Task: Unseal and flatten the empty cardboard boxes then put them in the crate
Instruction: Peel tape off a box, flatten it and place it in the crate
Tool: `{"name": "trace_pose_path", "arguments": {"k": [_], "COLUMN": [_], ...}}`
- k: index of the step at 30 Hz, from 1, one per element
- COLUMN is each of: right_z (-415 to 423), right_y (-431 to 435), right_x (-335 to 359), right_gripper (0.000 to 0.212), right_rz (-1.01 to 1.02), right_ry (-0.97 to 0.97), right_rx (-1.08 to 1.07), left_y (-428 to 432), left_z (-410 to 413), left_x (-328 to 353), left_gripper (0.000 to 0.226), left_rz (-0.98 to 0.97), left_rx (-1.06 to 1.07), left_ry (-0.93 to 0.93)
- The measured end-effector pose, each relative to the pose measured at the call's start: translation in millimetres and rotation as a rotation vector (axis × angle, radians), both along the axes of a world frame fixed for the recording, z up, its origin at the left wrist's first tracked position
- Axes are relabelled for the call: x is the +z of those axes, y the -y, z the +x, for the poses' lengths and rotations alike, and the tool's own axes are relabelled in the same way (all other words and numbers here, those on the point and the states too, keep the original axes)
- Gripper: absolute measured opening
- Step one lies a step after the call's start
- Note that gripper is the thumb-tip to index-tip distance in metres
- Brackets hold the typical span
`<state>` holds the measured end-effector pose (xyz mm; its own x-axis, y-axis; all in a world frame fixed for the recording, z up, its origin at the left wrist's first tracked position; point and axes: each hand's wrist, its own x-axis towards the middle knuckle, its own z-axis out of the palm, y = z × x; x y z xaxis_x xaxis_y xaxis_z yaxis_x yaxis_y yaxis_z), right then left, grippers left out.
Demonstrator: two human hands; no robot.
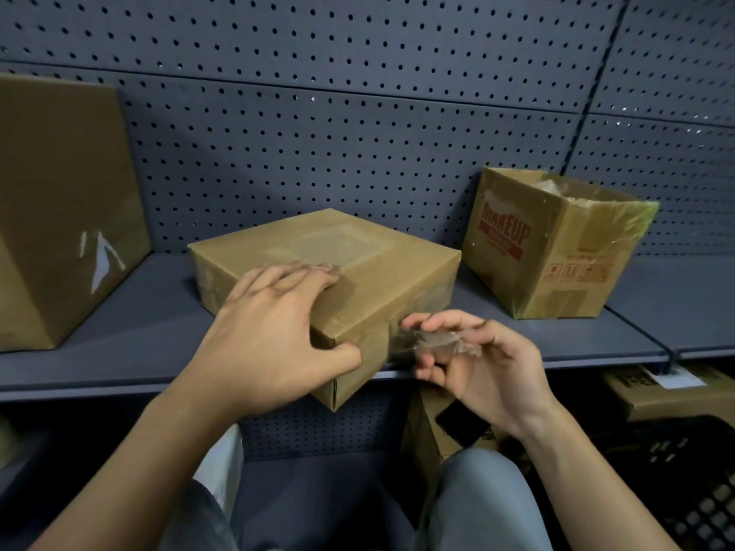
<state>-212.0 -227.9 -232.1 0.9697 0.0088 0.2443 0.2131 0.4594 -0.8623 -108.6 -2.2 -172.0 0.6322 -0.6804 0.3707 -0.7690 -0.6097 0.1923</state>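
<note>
Head view: red lettering reads MAKEUP on the open box (557, 252), beyond the right hand (477, 359) and off to its right. Under the left hand (274, 336) sits the flat brown box (358, 264), closed and glossy with tape, its near corner jutting over the shelf (596, 336) edge. The left hand clamps that corner, fingers spread on top, thumb on the side. The right hand pinches a crumpled clear tape strip (441, 340) just beside the box's front face. A black crate (676, 491) sits below the right forearm.

Matt brown cardboard box (378, 272) w/ glossy, crinkled clear tape (441, 340). Smooth matt grey metal shelf (139, 336) & pegboard (358, 133).
</note>
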Motion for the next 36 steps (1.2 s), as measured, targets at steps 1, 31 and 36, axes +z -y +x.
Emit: {"name": "trace_pose_path", "arguments": {"k": [1, 31, 36], "right_z": [-0.8, 6.1, 5.9], "right_y": [-0.8, -43.9, -12.1], "right_x": [-0.9, -0.9, -0.7], "right_gripper": [0.038, 0.015, 0.017], "right_rz": [0.01, -0.723, -0.848], "right_ry": [0.003, 0.029, 0.022], "right_rx": [0.036, -0.683, -0.985], "left_y": [0.0, -6.5, -11.9], "left_z": [0.1, 4.2, 5.6], "left_x": [-0.1, -3.5, -3.3], "left_gripper": [0.099, 0.098, 0.096], "left_rz": [-0.003, -0.048, -0.045], "left_rx": [0.0, -0.049, -0.064], "left_ry": [-0.002, -0.026, -0.039]}}
